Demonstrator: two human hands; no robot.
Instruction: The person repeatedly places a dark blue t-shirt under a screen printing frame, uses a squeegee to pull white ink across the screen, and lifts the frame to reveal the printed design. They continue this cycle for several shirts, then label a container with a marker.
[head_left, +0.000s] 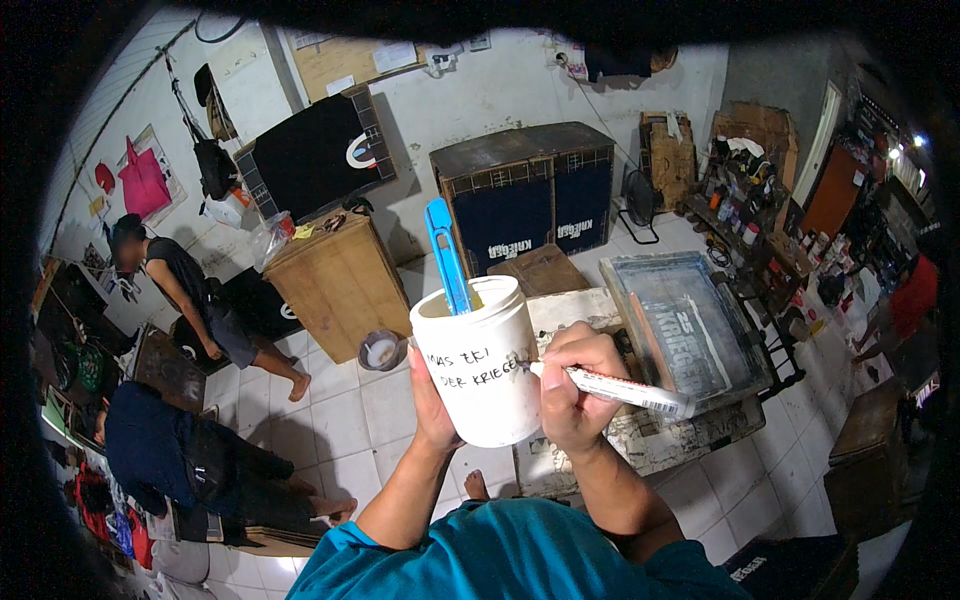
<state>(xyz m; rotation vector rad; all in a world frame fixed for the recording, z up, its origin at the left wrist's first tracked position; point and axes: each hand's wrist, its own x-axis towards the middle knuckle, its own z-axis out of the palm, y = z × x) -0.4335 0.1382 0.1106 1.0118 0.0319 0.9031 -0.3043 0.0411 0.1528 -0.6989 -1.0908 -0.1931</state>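
My left hand (433,405) is wrapped round the side of a white plastic tub (488,415), holding it up before me; most of its fingers are hidden behind the tub. Black handwriting runs in two lines across the tub's front. Out of the open top sticks a blue-handled tool (447,255), whose lower end is inside the tub and out of sight. A white marker pen (630,390) is pinched in my right hand (578,385). Its black tip meets the tub's wall at the end of the lower line of writing.
Below my hands stands a worn worktable (650,440) bearing a framed printing screen (690,320). A wooden cabinet (335,290) and a bowl (381,351) are to the left. Two people (200,285) (170,450) bend at the left; a person in red (915,300) is far right.
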